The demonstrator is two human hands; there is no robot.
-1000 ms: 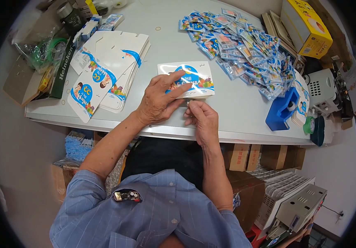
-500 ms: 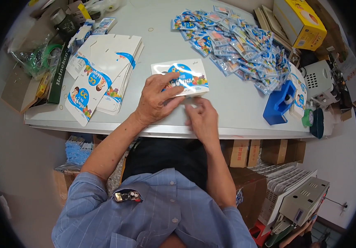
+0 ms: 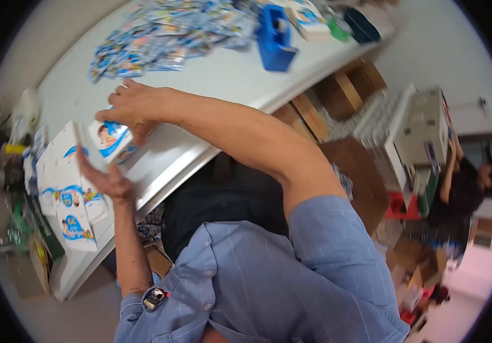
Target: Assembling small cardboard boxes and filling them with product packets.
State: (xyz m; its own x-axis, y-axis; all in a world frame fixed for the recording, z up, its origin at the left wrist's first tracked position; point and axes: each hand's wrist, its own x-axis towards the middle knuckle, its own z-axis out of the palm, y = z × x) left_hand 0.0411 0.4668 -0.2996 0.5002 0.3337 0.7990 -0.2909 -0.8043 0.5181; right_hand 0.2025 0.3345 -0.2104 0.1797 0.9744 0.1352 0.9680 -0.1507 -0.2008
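Observation:
A small white carton (image 3: 108, 138) printed in blue sits on the table at the left. My right hand (image 3: 138, 108) reaches across and is closed over its top and near side. Just nearer to me, my left hand (image 3: 108, 182) is apart from the carton, thumb and fingers spread, with nothing in it. Beside that hand lie flat, unfolded cartons (image 3: 74, 220), white with blue printing, overlapping one another. Farther back spreads a large heap of small blue-and-white sachets (image 3: 183, 35), blurred by motion. My right fingertips are partly hidden behind the hand.
A blue tape dispenser (image 3: 274, 48) stands near the table edge, with a green tape roll (image 3: 340, 28) beyond it. Open cardboard boxes (image 3: 363, 83) sit below the table. At the right are a beige machine (image 3: 420, 137) and another person (image 3: 463, 183).
The view has swung to the right, so the table now slants. My left hand has come off the carton's top and spread open; my right hand has moved from the near side onto the carton.

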